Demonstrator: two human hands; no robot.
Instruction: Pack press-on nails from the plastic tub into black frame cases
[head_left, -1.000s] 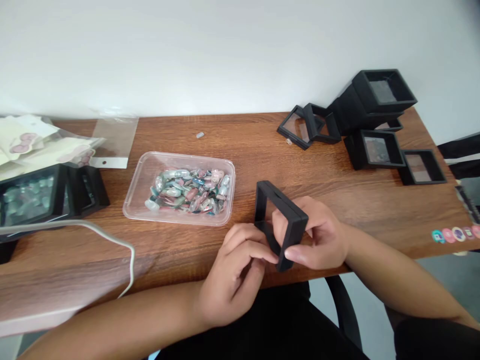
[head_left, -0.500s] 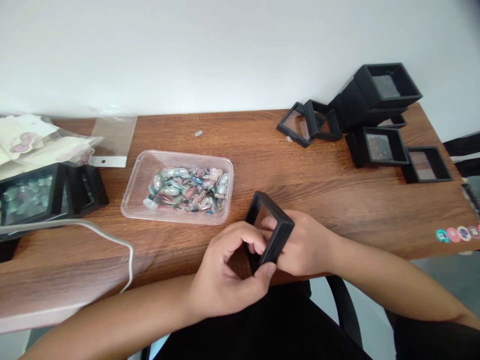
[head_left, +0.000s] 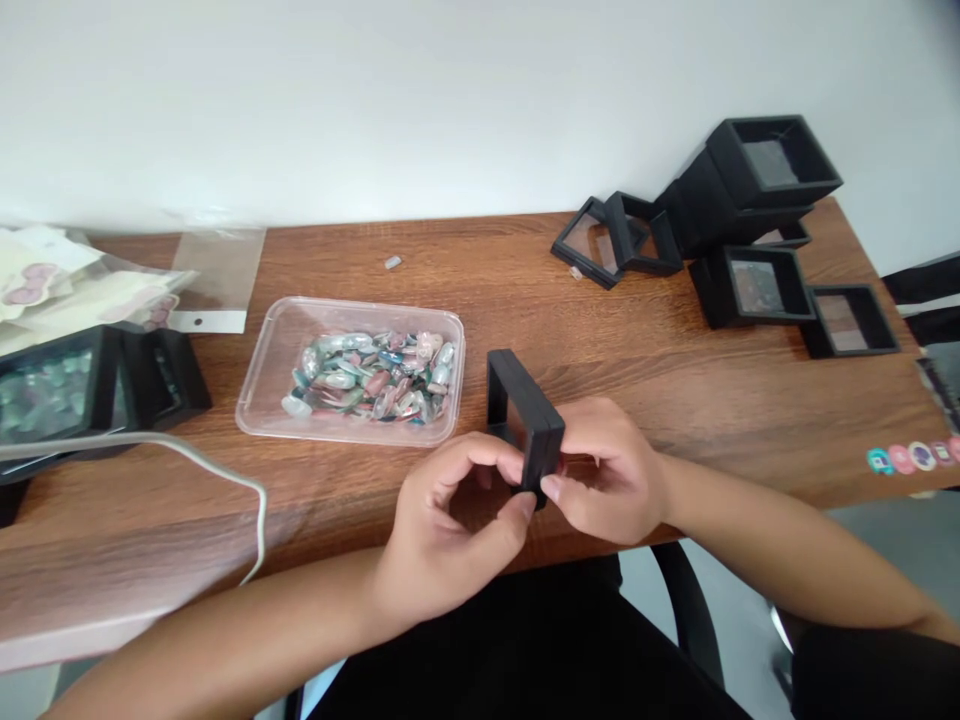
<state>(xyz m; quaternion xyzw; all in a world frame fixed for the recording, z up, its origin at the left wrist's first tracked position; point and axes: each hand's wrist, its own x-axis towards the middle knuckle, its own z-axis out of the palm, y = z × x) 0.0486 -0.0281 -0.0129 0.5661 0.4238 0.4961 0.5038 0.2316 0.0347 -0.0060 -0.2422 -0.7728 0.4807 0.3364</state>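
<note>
A black frame box (head_left: 534, 420) stands upright on edge near the table's front edge, its thin side turned toward me. My left hand (head_left: 454, 525) pinches its lower near corner between thumb and curled fingers. On the other side, my right hand (head_left: 611, 470) grips the same corner with its thumb, and its other fingers are partly hidden behind the frame. Left of the frame sits a clear plastic tub (head_left: 259, 385) holding several glossy oval pieces (head_left: 375, 375) in green, pink and blue.
Several black frame boxes (head_left: 765, 285) are stacked at the back right. At the left lie black boxes with green pieces (head_left: 52, 395), packaged cards (head_left: 71, 285) and a white cable (head_left: 225, 475). A small clear piece (head_left: 393, 262) lies behind the tub.
The frame has turned more upright and edge-on, and its two halves now show pressed together. My right hand has moved from behind the frame to its near corner, thumb now visible.
</note>
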